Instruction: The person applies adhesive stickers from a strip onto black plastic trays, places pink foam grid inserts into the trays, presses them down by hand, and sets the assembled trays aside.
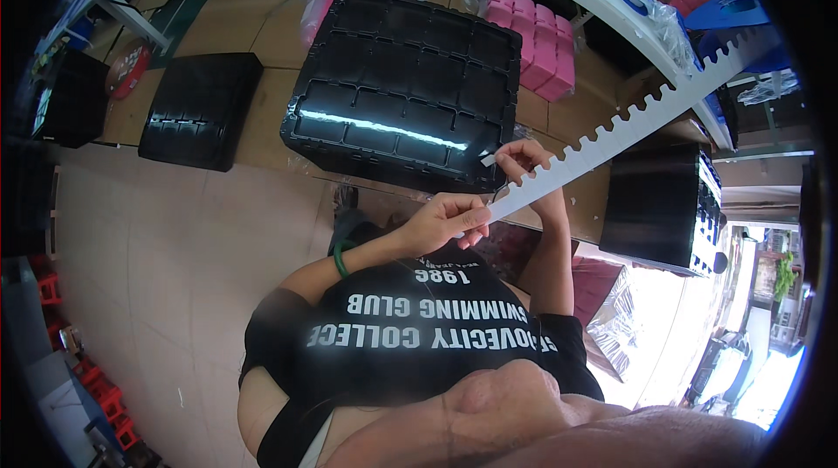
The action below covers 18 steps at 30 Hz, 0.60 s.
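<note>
My left hand (456, 218), with a green bangle at its wrist, is closed in a pinch on the lower end of a long white strip (602, 147). Rounded notches run along the strip's upper edge, and it slants up to the far right. Behind the strip, my right hand (524, 159) pinches a small white piece (488, 158). That piece is beside the lower right corner of a stack of black plastic trays (406, 75) with moulded compartments. The strip hides part of my right hand.
Pink blocks (534, 40) sit behind the black stack. Another black tray (201, 110) lies to the left, and a dark stack (655, 206) stands to the right. A white shelf edge (628, 23) crosses the far right. Red stools (105, 398) stand at lower left.
</note>
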Each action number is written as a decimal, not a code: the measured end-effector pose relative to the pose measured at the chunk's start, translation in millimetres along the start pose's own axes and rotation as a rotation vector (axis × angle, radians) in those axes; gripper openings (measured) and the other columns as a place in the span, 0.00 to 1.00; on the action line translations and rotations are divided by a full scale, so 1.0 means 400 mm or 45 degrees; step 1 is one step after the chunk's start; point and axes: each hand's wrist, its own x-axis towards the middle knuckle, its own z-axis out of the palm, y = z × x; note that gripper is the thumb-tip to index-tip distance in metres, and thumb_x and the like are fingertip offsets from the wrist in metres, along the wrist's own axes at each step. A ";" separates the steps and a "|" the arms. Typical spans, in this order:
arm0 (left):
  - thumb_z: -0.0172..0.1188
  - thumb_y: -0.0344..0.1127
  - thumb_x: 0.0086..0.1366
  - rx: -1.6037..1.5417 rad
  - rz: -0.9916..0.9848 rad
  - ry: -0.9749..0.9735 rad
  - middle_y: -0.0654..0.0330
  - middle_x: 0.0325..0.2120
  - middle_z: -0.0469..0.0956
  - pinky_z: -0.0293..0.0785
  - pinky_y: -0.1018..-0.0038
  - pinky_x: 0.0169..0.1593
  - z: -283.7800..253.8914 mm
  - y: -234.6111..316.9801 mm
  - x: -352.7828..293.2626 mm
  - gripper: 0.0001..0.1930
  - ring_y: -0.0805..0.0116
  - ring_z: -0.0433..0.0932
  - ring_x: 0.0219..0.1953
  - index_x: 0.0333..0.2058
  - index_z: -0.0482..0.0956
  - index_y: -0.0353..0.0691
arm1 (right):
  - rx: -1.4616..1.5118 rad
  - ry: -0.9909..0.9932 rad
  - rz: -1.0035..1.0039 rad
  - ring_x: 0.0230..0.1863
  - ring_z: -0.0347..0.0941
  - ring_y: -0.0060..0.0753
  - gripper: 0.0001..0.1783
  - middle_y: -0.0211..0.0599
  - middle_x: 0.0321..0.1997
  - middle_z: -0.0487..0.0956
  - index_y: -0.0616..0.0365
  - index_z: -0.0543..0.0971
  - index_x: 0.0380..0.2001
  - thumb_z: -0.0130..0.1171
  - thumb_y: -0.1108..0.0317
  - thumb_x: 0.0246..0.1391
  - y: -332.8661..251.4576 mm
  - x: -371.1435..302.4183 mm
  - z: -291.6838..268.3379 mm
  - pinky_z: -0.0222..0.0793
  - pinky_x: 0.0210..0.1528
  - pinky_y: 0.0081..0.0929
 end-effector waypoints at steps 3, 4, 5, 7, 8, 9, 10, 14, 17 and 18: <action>0.53 0.40 0.72 0.016 -0.024 -0.028 0.66 0.21 0.73 0.64 0.83 0.28 0.001 -0.011 0.010 0.15 0.82 0.68 0.22 0.30 0.76 0.35 | -0.461 0.095 -0.320 0.31 0.69 0.24 0.06 0.28 0.24 0.78 0.58 0.84 0.29 0.65 0.68 0.49 0.010 0.024 0.028 0.65 0.34 0.25; 0.54 0.41 0.72 0.019 -0.022 -0.023 0.66 0.20 0.73 0.64 0.83 0.28 -0.003 -0.015 0.015 0.15 0.82 0.68 0.21 0.30 0.76 0.35 | -0.494 0.117 -0.347 0.30 0.68 0.29 0.06 0.31 0.24 0.79 0.57 0.84 0.27 0.66 0.69 0.44 0.016 0.030 0.036 0.65 0.34 0.27; 0.54 0.41 0.72 0.015 -0.019 -0.025 0.66 0.20 0.73 0.64 0.83 0.28 -0.008 -0.018 0.019 0.15 0.82 0.68 0.21 0.30 0.76 0.35 | -0.499 0.115 -0.347 0.30 0.68 0.29 0.06 0.31 0.24 0.79 0.57 0.84 0.27 0.66 0.69 0.44 0.017 0.028 0.037 0.65 0.34 0.27; 0.54 0.41 0.72 0.020 -0.018 -0.010 0.66 0.20 0.73 0.64 0.84 0.27 -0.017 -0.025 0.026 0.15 0.82 0.68 0.21 0.30 0.76 0.35 | -0.619 0.126 -0.368 0.31 0.69 0.31 0.04 0.31 0.24 0.79 0.57 0.84 0.27 0.66 0.70 0.45 0.008 0.022 0.036 0.65 0.35 0.28; 0.54 0.41 0.72 0.018 -0.016 -0.012 0.66 0.20 0.73 0.64 0.84 0.27 -0.021 -0.028 0.030 0.15 0.82 0.68 0.21 0.30 0.76 0.35 | -0.622 0.125 -0.368 0.31 0.69 0.31 0.04 0.31 0.24 0.79 0.57 0.84 0.27 0.66 0.70 0.45 0.009 0.021 0.036 0.65 0.35 0.28; 0.54 0.41 0.72 0.039 -0.009 0.001 0.66 0.20 0.73 0.63 0.84 0.27 -0.025 -0.031 0.034 0.15 0.82 0.68 0.21 0.30 0.76 0.35 | -0.625 0.119 -0.381 0.31 0.69 0.32 0.04 0.31 0.24 0.79 0.57 0.83 0.26 0.65 0.70 0.44 0.011 0.022 0.035 0.65 0.35 0.29; 0.54 0.41 0.72 0.059 -0.004 0.007 0.66 0.20 0.73 0.63 0.84 0.27 -0.028 -0.035 0.038 0.15 0.82 0.68 0.21 0.30 0.76 0.35 | -0.630 0.116 -0.390 0.31 0.70 0.32 0.04 0.31 0.25 0.80 0.57 0.83 0.26 0.65 0.70 0.44 0.012 0.020 0.033 0.65 0.35 0.29; 0.54 0.41 0.72 0.093 -0.003 0.008 0.67 0.20 0.73 0.63 0.85 0.27 -0.047 -0.053 0.052 0.15 0.83 0.68 0.21 0.30 0.76 0.36 | -0.659 0.102 -0.373 0.31 0.70 0.33 0.05 0.31 0.24 0.80 0.57 0.83 0.26 0.65 0.71 0.43 0.019 0.019 0.030 0.65 0.35 0.30; 0.54 0.41 0.72 0.129 0.019 0.026 0.67 0.21 0.73 0.63 0.85 0.27 -0.053 -0.058 0.056 0.15 0.83 0.68 0.22 0.30 0.76 0.36 | -0.784 0.093 -0.475 0.31 0.70 0.33 0.05 0.31 0.25 0.80 0.57 0.83 0.26 0.65 0.71 0.42 0.016 0.014 0.032 0.66 0.34 0.30; 0.54 0.41 0.72 0.129 0.018 0.031 0.67 0.21 0.73 0.63 0.85 0.27 -0.053 -0.060 0.056 0.15 0.84 0.68 0.22 0.30 0.76 0.36 | -0.704 0.014 -0.474 0.30 0.70 0.33 0.04 0.30 0.24 0.80 0.57 0.83 0.25 0.66 0.71 0.42 0.010 0.010 0.026 0.65 0.34 0.29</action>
